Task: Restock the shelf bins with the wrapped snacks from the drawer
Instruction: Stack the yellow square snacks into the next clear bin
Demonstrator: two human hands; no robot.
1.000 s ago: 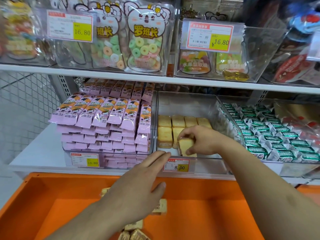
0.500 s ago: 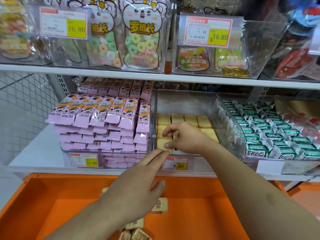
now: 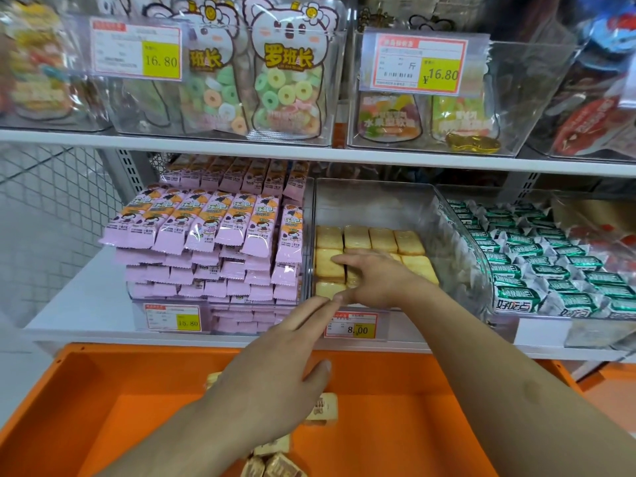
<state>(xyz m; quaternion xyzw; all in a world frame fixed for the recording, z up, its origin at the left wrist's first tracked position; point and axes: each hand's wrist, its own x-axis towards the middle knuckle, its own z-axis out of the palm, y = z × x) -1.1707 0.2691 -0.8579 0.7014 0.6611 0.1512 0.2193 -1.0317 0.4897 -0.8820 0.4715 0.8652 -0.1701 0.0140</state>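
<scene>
Right hand (image 3: 375,277) flat, fingers straight, pressing yellow wrapped snacks (image 3: 358,237) inside the clear bin (image 3: 406,204), price tag (image 3: 351,326) reading 8.00 just below it, left hand (image 3: 275,370) open, holding nothing, over the orange drawer (image 3: 103,390), more snacks (image 3: 321,406) beneath its thumb, pink packets (image 3: 206,228) left, tagged 15.80.

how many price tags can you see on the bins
4: two upper-shelf tags reading 16.80, left and right; one on the pink snack bin; one reading 8.00 on the middle bin. More may lie outside the view.

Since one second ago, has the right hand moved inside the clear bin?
Yes. The right hand has moved from the front edge, just above the 8.00 price tag, deeper into the clear bin and now lies flat on the yellow wrapped snacks.
</scene>
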